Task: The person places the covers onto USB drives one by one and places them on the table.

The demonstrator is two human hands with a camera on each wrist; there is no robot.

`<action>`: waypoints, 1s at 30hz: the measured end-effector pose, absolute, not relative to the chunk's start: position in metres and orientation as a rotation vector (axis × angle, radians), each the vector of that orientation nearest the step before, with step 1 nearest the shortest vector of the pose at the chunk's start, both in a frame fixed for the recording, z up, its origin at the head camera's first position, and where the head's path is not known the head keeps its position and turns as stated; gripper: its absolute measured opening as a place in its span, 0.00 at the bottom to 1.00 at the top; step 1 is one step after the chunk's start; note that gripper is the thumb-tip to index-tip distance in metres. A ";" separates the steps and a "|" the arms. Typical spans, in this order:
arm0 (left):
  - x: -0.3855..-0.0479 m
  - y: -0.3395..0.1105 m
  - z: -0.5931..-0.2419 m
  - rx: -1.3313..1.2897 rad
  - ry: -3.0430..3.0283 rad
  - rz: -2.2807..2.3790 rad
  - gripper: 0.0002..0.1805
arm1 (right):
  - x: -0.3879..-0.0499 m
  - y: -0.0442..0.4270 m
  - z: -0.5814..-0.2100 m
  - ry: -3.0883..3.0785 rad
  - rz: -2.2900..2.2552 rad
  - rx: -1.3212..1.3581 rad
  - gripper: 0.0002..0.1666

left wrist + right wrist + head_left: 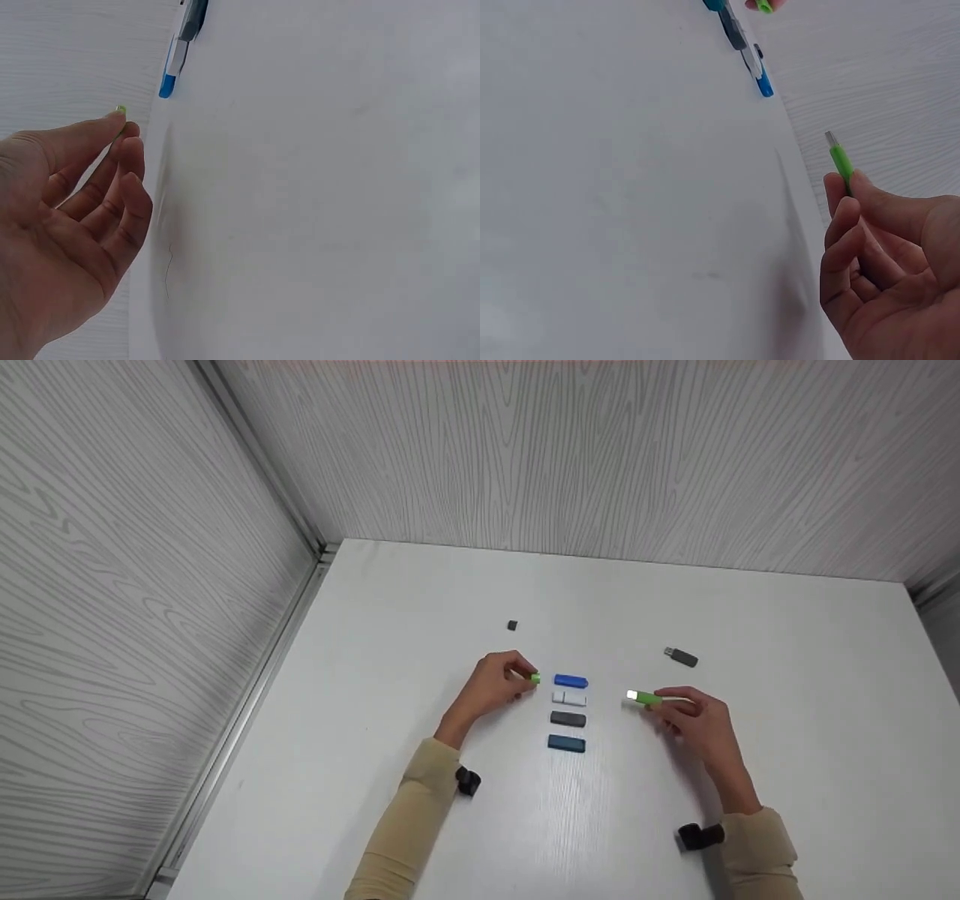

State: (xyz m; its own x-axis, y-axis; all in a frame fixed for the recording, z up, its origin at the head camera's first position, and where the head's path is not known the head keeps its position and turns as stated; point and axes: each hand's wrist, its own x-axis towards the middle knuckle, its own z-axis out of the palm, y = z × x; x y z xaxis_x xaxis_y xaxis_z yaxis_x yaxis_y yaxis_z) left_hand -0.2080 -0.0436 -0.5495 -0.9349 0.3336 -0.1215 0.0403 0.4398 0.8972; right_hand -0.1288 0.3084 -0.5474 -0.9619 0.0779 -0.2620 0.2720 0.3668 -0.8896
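Observation:
My left hand (495,684) pinches a small green cap (535,678) between thumb and fingertips, just left of a column of USB sticks. On the other side, my right hand (699,721) holds a green USB stick (646,698) by its rear end, its bare metal plug pointing left toward the column. Cap and stick are apart. The column runs from a blue USB stick (571,681) at the far end, through a white USB stick (569,699) and a dark grey USB stick (568,719), to a teal USB stick (566,743) nearest me.
A dark grey USB stick with its plug bare (682,657) lies beyond my right hand. Beyond the left hand lies a small black cap (512,625). The white table (420,600) meets wood-grain panels at the back (570,457) and left.

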 end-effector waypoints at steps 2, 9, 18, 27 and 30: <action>-0.207 -0.041 -0.550 0.319 2.413 1.485 0.08 | -0.130 0.306 -0.548 2.454 -1.626 0.318 0.23; -0.204 -0.034 -0.551 0.352 2.414 1.467 0.08 | -0.132 0.296 -0.549 2.471 -1.624 0.292 0.21; -0.199 -0.027 -0.548 0.400 2.395 1.432 0.08 | -0.135 0.281 -0.550 2.471 -1.598 0.281 0.18; -0.196 -0.022 -0.548 0.437 2.409 1.399 0.08 | -0.136 0.268 -0.548 2.458 -1.580 0.253 0.17; -0.194 -0.020 -0.546 0.437 2.399 1.396 0.07 | -0.136 0.265 -0.547 2.458 -1.591 0.223 0.16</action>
